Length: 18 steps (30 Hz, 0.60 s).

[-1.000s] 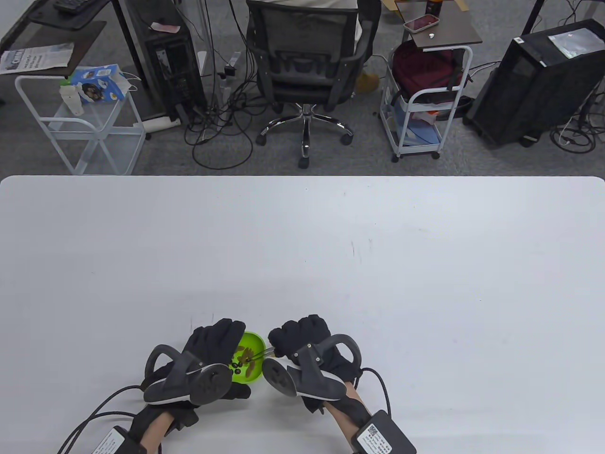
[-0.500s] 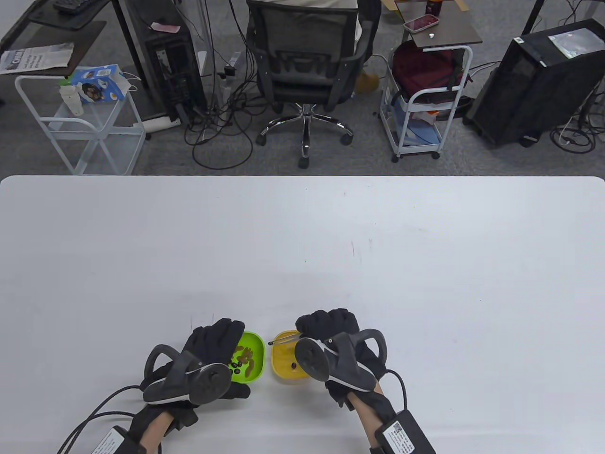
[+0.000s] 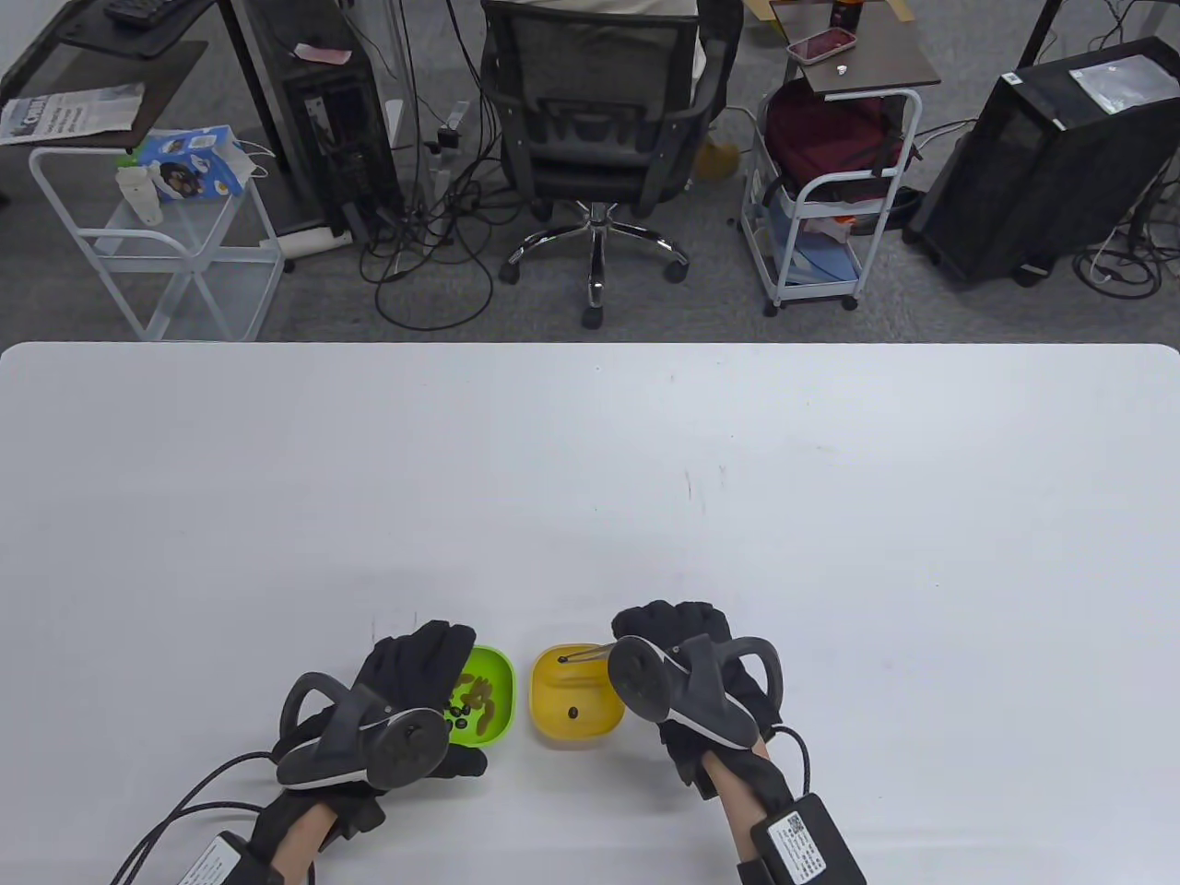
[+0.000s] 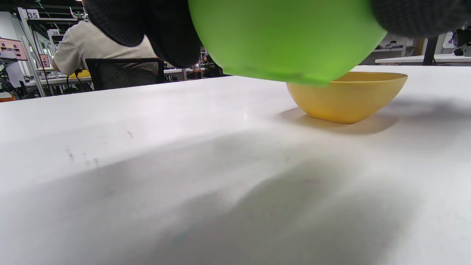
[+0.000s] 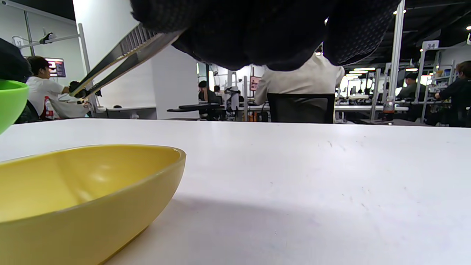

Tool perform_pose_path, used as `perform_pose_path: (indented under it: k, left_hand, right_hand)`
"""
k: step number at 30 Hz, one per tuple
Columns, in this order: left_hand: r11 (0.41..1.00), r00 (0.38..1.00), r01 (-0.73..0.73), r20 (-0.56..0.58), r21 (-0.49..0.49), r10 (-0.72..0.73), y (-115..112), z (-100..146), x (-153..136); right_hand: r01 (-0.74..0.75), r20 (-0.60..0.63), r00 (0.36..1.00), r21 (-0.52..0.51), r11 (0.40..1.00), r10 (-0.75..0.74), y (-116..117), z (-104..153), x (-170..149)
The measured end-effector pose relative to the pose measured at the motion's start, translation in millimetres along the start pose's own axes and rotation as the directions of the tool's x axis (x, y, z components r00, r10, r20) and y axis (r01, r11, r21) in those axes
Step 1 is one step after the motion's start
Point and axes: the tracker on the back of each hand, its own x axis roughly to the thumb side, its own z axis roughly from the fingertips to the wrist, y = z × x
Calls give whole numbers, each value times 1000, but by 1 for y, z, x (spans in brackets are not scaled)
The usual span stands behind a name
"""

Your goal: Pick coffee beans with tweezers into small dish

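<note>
Right hand [image 3: 687,645] pinches tweezers [image 5: 110,64] (sign "34" [image 5: 430,45] behind); left hand [image 3: 415,673] grips green dish [image 3: 489,705].

both hands [image 3: 419,678] [image 3: 687,636] curled, gripping

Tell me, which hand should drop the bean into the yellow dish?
The right hand. It holds the tweezers, whose tips pinch a bean above the yellow dish. The left hand is busy holding the green dish, lifted off the table in the left wrist view.
</note>
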Motion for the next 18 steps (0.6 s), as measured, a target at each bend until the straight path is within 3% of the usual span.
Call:
perform_pose_path:
  k: [11,18]
  left_hand:
    - [1000,1000,1,0,4,-1,0,0,0]
    - [1000,1000,2,2,4,-2,0,0,0]
  right_hand:
    - [57,-15,998,29,998,-56,1,-1,-3]
    - [85,-1,996,-10,996,-85,-2,0,-1]
